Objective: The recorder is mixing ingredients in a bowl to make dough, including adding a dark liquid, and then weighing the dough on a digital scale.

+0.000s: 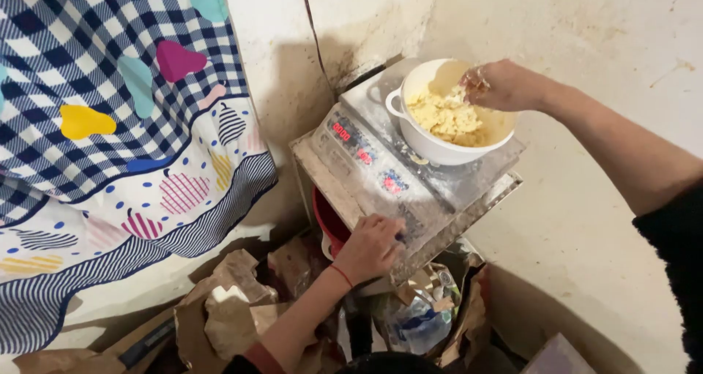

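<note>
1. White pot (439,136), part-filled with yellow crumbly dough (447,116), is sitting on the scale (399,176) platform's far corner.
2. Right hand (505,85) is pinching dough over the pot.
3. Left hand (372,246), grip curled loosely, is pressing the scale's near edge.

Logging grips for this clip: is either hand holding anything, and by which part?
The right hand is over the white bowl, fingertips in the crumbly yellow dough; whether it grips any cannot be told. The left hand rests on the scale keypad, holding nothing.
</note>
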